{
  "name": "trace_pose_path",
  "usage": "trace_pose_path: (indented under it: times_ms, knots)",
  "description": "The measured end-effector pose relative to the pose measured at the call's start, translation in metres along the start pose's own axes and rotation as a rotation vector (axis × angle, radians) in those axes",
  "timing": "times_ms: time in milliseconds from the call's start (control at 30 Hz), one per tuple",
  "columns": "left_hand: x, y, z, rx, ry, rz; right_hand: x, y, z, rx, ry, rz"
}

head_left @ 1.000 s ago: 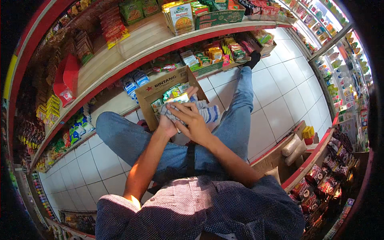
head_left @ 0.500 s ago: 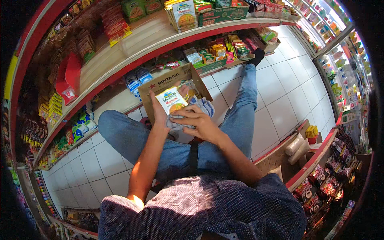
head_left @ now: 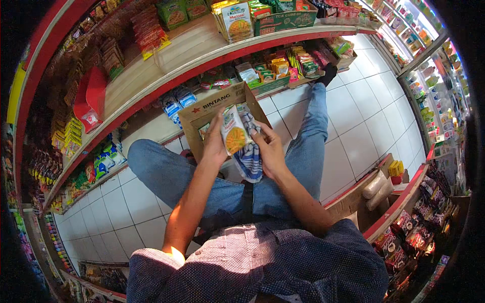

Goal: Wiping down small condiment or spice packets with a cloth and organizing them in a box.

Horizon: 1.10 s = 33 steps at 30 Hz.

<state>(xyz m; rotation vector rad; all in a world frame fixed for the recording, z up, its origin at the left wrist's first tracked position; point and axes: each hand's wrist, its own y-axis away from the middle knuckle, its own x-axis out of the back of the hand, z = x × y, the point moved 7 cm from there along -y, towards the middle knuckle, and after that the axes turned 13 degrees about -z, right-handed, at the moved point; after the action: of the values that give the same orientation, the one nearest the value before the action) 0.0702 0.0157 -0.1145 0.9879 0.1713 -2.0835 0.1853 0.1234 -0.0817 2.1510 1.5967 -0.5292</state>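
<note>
one lettered packet [head_left: 234, 134], left fingers [head_left: 216, 135] clamped on it at nine o'clock, right fingers [head_left: 267, 139] gripping cloth [head_left: 248, 164] at three; printed box [head_left: 194, 116] at eleven.

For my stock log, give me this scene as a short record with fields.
Left grip: holds the white packet by its left side
Right grip: holds the blue-and-white striped cloth at the packet's right side
Packet face: food picture toward the camera
Cloth: bunched, hanging below the packet
Container: open cardboard box beyond the hands
Surroundings: red-edged shelf above, white tiled floor around the legs
</note>
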Motion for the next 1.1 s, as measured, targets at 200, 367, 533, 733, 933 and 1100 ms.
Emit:
trace_pose_path:
  times_ms: [200, 367, 533, 733, 933, 1100]
  knots:
    - [-0.007, 0.008, -0.029, 0.267, 0.371, -0.253, -0.054, 0.019, -0.028, 0.393, 0.971, -0.299]
    - [-0.043, 0.012, 0.021, 0.086, 0.425, -0.412, -0.059, 0.020, -0.034, 0.591, 1.212, -0.459]
    - [-0.038, 0.007, 0.030, -0.069, 0.440, -0.418, -0.072, 0.023, -0.034, 0.568, 1.193, -0.450]
    - [-0.053, 0.011, 0.039, -0.117, 0.451, -0.460, -0.052, 0.011, -0.046, 0.575, 1.276, -0.231]
    - [-0.047, 0.007, 0.030, -0.108, 0.516, -0.544, -0.072, 0.024, -0.031, 0.633, 1.187, -0.456]
    - [-0.054, 0.012, 0.046, -0.166, 0.221, -0.291, -0.053, 0.016, -0.046, 0.606, 1.235, -0.198]
